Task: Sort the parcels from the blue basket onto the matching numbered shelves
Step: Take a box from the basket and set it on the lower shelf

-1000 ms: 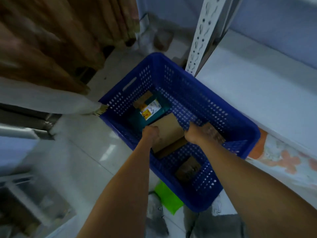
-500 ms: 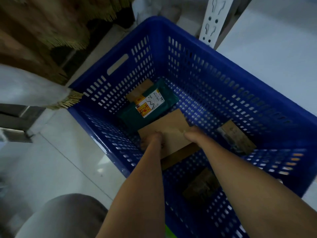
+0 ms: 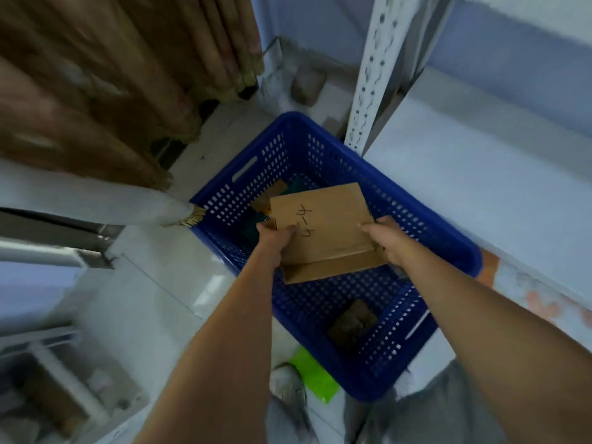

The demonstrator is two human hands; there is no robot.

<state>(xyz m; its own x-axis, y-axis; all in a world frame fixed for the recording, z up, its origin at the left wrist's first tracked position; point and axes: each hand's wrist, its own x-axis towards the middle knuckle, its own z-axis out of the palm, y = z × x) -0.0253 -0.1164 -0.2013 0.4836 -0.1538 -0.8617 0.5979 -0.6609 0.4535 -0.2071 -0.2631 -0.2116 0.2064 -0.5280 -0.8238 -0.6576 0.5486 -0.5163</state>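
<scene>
both hands on one parcel right now. the cardboard box (image 3: 323,230) is up above the blue basket (image 3: 426,233), held over its middle, tilted w/ the top face toward the camera. black handwriting on that face, looks like digits w/ a dash, can't read it for sure.

left hand (image 3: 275,237) grasps the box's left edge, thumb curled over the top face just beside the writing, fingers hidden underneath. right hand (image 3: 386,241) clamps the right edge, thumb over the top, rest of the fingers wrapped under the near corner.

down in the basket: a small brown parcel (image 3: 352,322) lying flat on the floor of it at the near end, well apart from the held box. at the far end a dark green parcel (image 3: 296,187) and a bit of a brown piece (image 3: 272,193) peek out from behind the box, mostly covered, w/ a scrap of yellow-orange label showing at the box's left edge.

basket sits on pale floor tiles (image 3: 153,299), right beside a white slotted shelf post (image 3: 373,68) & a pale shelf board (image 3: 480,174) on the right. brown curtain (image 3: 128,75) hangs upper left. green sheet (image 3: 315,378) on the floor by the basket's near corner, next to a shoe (image 3: 288,382).
</scene>
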